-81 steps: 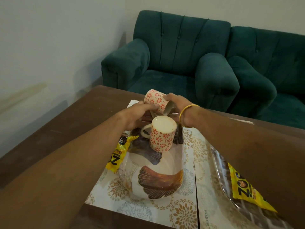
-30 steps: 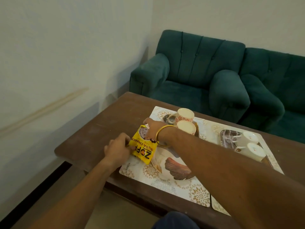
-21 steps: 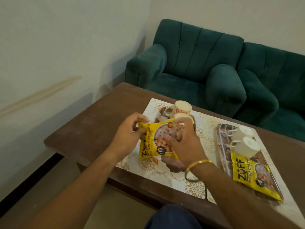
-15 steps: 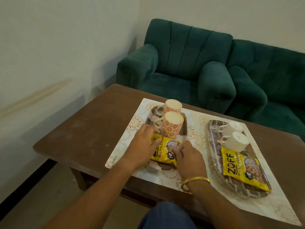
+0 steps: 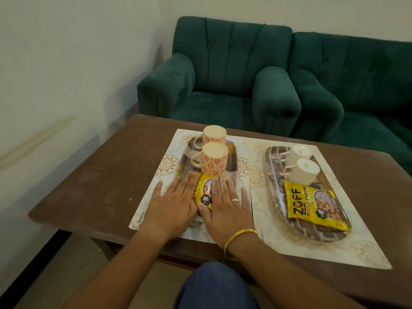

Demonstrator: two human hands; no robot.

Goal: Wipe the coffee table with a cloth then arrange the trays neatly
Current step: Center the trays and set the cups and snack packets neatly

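Count: one brown coffee table (image 5: pixel 107 175), sitting in front of two green armchairs, left armchair (image 5: pixel 223 85) and right armchair (image 5: pixel 356 85), standing side by side.

Two patterned mats are lying on the table edge to edge: left mat (image 5: pixel 167 166), right mat (image 5: pixel 356 253).

Two trays, one sitting on each mat: left tray (image 5: pixel 233 158), right tray (image 5: pixel 275 192). Both are running lengthwise away from the camera, near each other but apart.

Four cups, all standing base-up, handles pointing left:
- far patterned cup (image 5: pixel 214 136) and near patterned cup (image 5: pixel 214 160) are sitting on the left tray's far half, one behind the other
- far plain cup (image 5: pixel 298 153) and near plain cup (image 5: pixel 305 171) are sitting on the right tray's far half, same layout

Two yellow snack packets:
- left packet (image 5: pixel 204 192) is lying on the left tray, just in front of the near patterned cup
- right packet (image 5: pixel 312 204) is lying flat on the right tray's near half, just in front of the near plain cup

Hands: both are spread flat, palms down, fingers straight, gripping nothing.
- left hand (image 5: pixel 171 204) is pressing on the left packet's left part, little finger splaying out over the left mat
- right hand (image 5: pixel 225 206) is pressing on the same packet's right part, thumb lying along its near edge; fingertips are reaching close up to the near patterned cup, contact can't be told

The hands are lying side by side with a strip of packet showing between them, and are covering the left tray's near half.

The right hand is wearing a ring (image 5: pixel 235 200), its wrist a gold bangle (image 5: pixel 238 238). A knee (image 5: pixel 214 286) in blue is showing at the bottom edge.
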